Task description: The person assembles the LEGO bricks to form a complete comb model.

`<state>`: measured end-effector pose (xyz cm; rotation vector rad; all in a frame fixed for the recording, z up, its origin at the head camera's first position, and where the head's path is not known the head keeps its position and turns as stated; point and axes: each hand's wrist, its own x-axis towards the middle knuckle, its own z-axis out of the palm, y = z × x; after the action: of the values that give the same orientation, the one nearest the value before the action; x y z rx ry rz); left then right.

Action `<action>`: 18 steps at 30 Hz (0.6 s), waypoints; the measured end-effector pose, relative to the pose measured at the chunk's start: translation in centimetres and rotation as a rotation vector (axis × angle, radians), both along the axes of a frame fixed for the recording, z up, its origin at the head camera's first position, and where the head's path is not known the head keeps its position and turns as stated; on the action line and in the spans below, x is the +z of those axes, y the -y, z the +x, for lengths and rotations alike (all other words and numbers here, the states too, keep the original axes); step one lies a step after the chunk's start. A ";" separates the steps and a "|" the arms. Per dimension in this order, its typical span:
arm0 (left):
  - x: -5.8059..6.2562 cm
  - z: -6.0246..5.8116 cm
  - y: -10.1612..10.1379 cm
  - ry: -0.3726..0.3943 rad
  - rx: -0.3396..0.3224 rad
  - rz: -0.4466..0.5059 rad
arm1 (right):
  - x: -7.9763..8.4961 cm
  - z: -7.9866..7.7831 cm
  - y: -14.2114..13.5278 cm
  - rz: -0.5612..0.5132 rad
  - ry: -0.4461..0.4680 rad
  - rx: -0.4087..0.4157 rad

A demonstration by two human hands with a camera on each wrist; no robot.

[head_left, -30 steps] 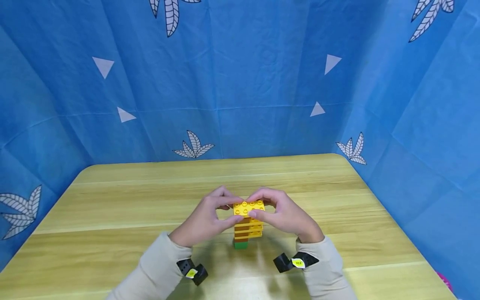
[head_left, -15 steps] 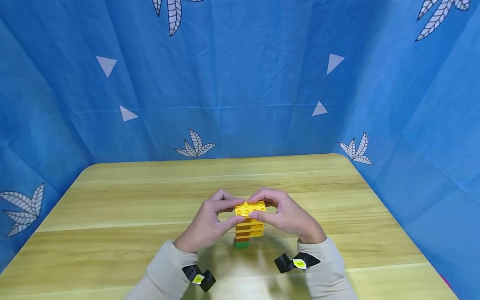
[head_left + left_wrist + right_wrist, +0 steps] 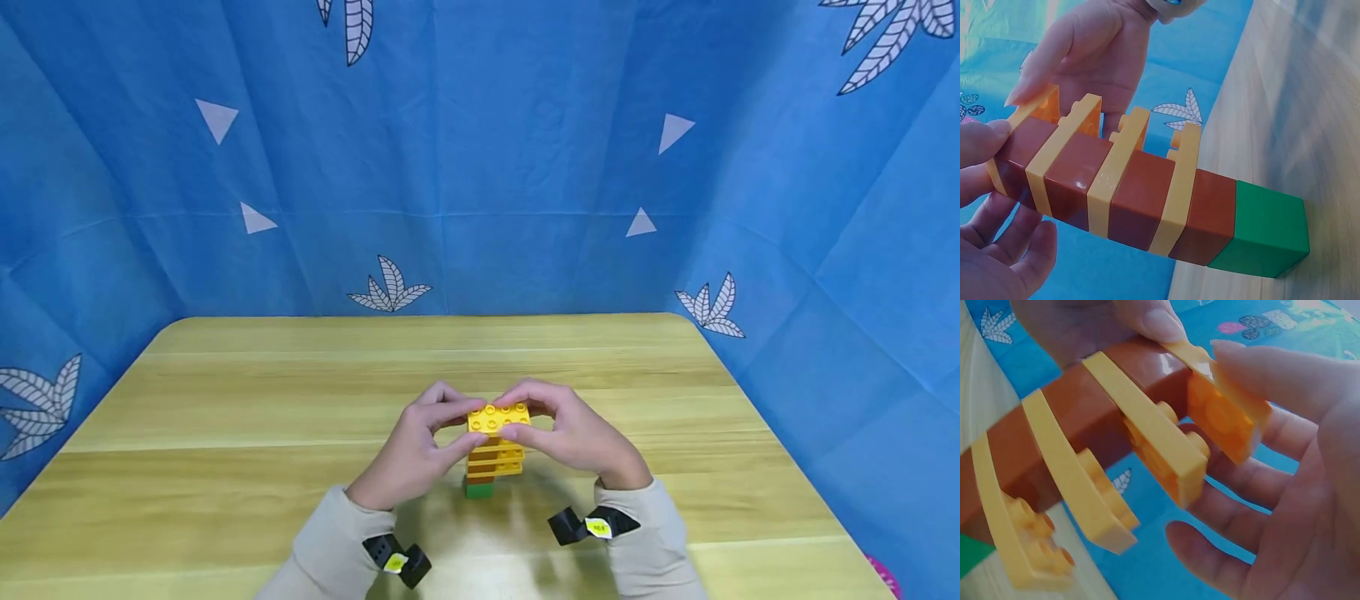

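Observation:
A toy brick tower stands upright on the table. Its base is a green brick, and above it brown bricks alternate with flat yellow plates that jut out to the right. On top lies a wide yellow plate, studs up. My left hand pinches that top plate's left end between thumb and index finger. At its right end, my right hand pinches it too, thumb on the near edge and fingers behind. In the right wrist view the plate's hollow underside shows past the brown column.
The wood-grain table spreads around the tower on all sides. A blue cloth with leaf and triangle prints hangs behind it and along both sides. Something pink shows beyond the table's right edge.
My left wrist has swung slightly to the right, and the head view has shifted a little. Both hands keep their pinch on the top yellow plate; the tower stands as before.

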<state>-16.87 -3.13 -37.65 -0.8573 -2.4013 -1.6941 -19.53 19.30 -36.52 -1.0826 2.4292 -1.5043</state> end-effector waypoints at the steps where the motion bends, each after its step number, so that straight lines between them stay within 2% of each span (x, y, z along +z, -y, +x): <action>1: 0.0 0.0 0.0 0.006 -0.001 0.002 | 0.0 0.0 -0.2 0.018 -0.004 0.003; 7: 0.2 -0.3 -0.3 0.024 0.021 -0.010 | 0.3 -0.4 -1.5 0.089 -0.024 -0.032; 13: 0.6 -0.9 -0.2 0.015 0.044 -0.078 | 0.0 -0.4 -1.9 0.048 -0.025 -0.106; 18: 1.0 -2.3 -0.2 -0.027 0.081 -0.127 | -0.4 -0.8 -1.1 0.005 -0.041 -0.213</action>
<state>-19.19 -2.96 -36.67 -0.7811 -2.5112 -1.5065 -20.37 20.36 -36.91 -0.8851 2.6477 -1.5457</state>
